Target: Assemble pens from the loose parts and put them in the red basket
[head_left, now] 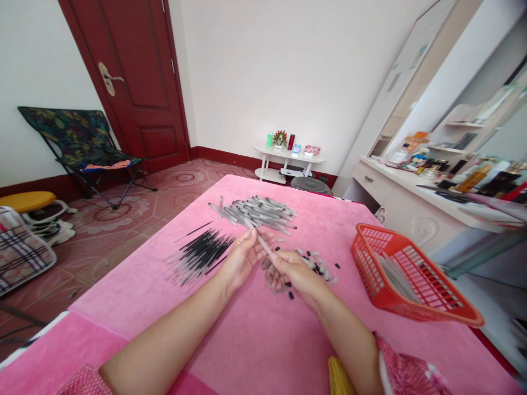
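Between my two hands I hold a whitish pen barrel (264, 244) at a slant over the pink cloth. My left hand (246, 253) is closed on its far end, thumb on top. The near end sits in the grip of my right hand (290, 270), whose lower fingers curl beneath. Beyond them lies a heap of grey-white pen barrels (263, 211). Left of my left hand is a spread of thin black pen refills (206, 249). Small black and whitish caps or plugs (319, 266) are scattered beside and partly behind my right hand.
An orange-red plastic basket (415, 274) with long pale pieces inside stands on the right of the pink-covered table (255, 340). Something yellow (341, 376) lies by my right forearm. A cluttered white dresser (424, 203) borders the right; a folding chair (78, 137) stands at left.
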`<state>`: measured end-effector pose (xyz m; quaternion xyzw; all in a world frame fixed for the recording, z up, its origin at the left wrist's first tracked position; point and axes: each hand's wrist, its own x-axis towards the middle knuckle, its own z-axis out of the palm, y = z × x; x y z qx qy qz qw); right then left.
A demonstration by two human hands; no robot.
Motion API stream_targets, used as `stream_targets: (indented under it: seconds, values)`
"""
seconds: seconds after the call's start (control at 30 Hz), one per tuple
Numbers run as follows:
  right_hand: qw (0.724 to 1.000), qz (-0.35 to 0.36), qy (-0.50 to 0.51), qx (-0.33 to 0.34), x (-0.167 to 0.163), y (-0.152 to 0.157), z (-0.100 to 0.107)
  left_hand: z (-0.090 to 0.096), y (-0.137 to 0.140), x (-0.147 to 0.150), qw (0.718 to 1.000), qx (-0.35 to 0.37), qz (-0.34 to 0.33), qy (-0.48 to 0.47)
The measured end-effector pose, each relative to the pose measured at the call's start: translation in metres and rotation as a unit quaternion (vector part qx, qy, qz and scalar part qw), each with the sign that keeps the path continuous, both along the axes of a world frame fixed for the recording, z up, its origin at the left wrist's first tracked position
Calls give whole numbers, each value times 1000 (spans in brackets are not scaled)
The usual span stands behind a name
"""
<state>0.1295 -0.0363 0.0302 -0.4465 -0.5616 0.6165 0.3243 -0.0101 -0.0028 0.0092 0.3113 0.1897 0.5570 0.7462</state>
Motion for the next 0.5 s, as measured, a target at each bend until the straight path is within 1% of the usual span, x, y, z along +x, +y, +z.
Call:
stream_targets:
  seconds: [0.1, 0.2, 0.27, 0.3, 0.33, 0.37, 0.4, 0.43, 0.47, 0.5]
  values:
    - [999, -7, 31, -25, -5, -4, -4, 0, -2, 1, 998, -14, -49, -23]
    - [999, 16, 33, -15, -8, -5, -8, 2, -6, 4, 998, -6, -66, -22]
    - [999, 24, -18, 20, -8, -4, -10, 3, -8, 7, 998, -3, -51, -21]
    - [996, 22, -67, 54, -9, -4, -9, 3, -8, 7, 999, -3, -40, -19]
    - [986, 16, -133, 100, -9, -3, -8, 3, -8, 8, 999, -2, -30, -15]
    - [965, 7, -214, 150, -9, -3, -7, 2, -7, 8, 1000, -2, -22, -10]
    - [932, -3, -303, 198, -10, -4, -4, 1, -6, 9, 1000, -3, -14, -4]
    - [889, -13, -391, 237, -11, -5, -1, -1, -5, 9, 1000, -3, -9, 1]
    - [844, -20, -468, 260, -12, -6, 3, -2, -5, 9, 1000, -4, -5, 5]
    - [802, -25, -532, 270, -15, -8, 7, -4, -4, 9, 1000, -5, -4, 4]
